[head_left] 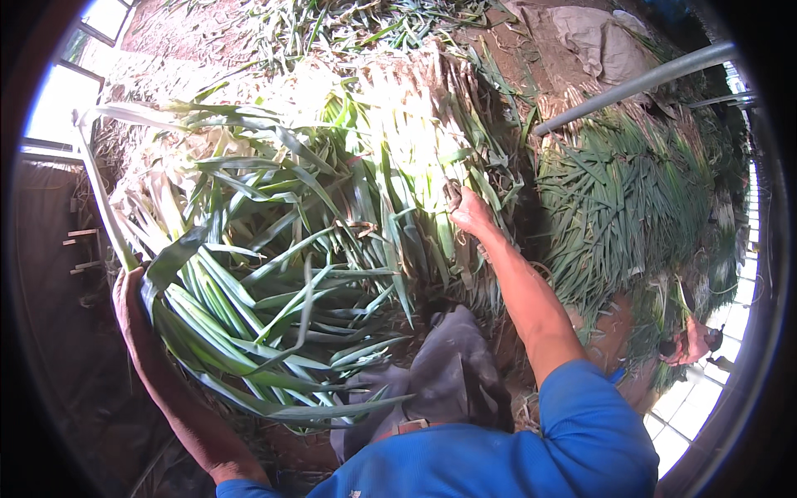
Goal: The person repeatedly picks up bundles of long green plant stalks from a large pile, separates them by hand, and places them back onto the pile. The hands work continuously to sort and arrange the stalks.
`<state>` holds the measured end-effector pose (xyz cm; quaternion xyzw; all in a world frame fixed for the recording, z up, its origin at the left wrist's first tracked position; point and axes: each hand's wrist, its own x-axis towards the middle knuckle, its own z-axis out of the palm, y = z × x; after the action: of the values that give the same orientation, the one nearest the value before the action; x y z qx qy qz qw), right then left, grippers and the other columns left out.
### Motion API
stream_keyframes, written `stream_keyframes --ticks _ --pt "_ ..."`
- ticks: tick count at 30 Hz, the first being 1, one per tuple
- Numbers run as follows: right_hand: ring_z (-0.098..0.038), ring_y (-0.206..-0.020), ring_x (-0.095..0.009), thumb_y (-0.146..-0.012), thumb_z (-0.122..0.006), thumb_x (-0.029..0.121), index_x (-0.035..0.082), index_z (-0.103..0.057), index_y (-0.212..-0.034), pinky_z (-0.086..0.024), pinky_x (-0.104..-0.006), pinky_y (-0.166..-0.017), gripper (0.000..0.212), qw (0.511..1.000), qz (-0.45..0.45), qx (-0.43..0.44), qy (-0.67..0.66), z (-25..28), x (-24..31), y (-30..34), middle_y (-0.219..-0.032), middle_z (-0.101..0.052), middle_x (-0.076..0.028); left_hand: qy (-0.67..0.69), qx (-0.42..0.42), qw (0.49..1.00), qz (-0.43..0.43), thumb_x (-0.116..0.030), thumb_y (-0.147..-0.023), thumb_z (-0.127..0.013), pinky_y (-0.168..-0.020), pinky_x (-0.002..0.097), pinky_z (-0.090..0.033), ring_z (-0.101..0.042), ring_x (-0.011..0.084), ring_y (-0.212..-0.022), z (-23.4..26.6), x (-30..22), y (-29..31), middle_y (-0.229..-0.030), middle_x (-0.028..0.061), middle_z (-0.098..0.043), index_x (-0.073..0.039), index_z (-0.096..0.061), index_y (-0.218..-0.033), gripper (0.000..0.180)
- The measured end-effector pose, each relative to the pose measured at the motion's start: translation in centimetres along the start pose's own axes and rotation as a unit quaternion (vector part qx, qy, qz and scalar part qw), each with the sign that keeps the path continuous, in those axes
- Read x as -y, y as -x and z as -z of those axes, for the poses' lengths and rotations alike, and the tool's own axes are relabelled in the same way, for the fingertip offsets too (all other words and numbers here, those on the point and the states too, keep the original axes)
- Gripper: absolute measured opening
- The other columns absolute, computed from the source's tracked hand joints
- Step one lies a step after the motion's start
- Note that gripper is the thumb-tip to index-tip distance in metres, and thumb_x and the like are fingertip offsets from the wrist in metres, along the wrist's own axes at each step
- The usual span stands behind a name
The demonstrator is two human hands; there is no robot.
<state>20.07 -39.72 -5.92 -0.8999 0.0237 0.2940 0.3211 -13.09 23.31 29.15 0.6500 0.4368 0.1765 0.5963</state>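
Note:
My left hand (pixel 126 292) is closed around the pale stem of a long leek (pixel 106 195), held up at the left; its white root end points away from me and its green leaves trail down toward my lap. A heap of trimmed-looking leeks (pixel 249 299) lies beneath and beside it, leaves toward me. My right hand (pixel 471 213) reaches out over a brightly lit pile of leeks (pixel 415 141) in the middle. Its fingers are curled, with a small dark object (pixel 452 192) at their tips that I cannot make out.
A metal pole (pixel 639 87) slants in from the upper right. Beyond it lies another large stack of green leeks (pixel 623 199). Another person's hand (pixel 691 342) shows at the far right beside some stalks. A pale sack (pixel 602 41) lies at the back, near loose leaves on the ground.

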Motion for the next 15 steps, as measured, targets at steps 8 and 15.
stream_keyframes --ticks 8,15 --pt "-0.072 -0.093 -0.030 -0.093 -0.061 0.033 0.013 -0.066 -0.124 -0.056 -0.0433 -0.082 0.037 0.994 0.012 0.022 0.105 -12.6 10.2 1.2 -0.099 -0.075 -0.011 -0.630 -0.163 0.741 -0.165 -0.023 -0.102 -0.070 -0.101 0.0373 -0.054 -0.070 0.0291 -0.115 13.9 11.1 -3.8 -0.133 0.0211 -0.069 0.003 -0.067 -0.137 0.043" --pt "-0.071 -0.086 -0.024 -0.086 -0.072 0.024 0.008 -0.062 -0.115 -0.055 -0.0425 -0.077 0.034 0.996 -0.061 0.013 0.062 -18.5 7.4 -3.4 -0.096 -0.073 -0.008 -0.038 0.291 0.955 0.039 -0.005 -0.104 -0.063 -0.097 0.0335 -0.056 -0.074 0.0233 -0.106 -32.4 17.1 3.9 -0.113 0.0149 -0.077 0.005 -0.070 -0.127 0.026"
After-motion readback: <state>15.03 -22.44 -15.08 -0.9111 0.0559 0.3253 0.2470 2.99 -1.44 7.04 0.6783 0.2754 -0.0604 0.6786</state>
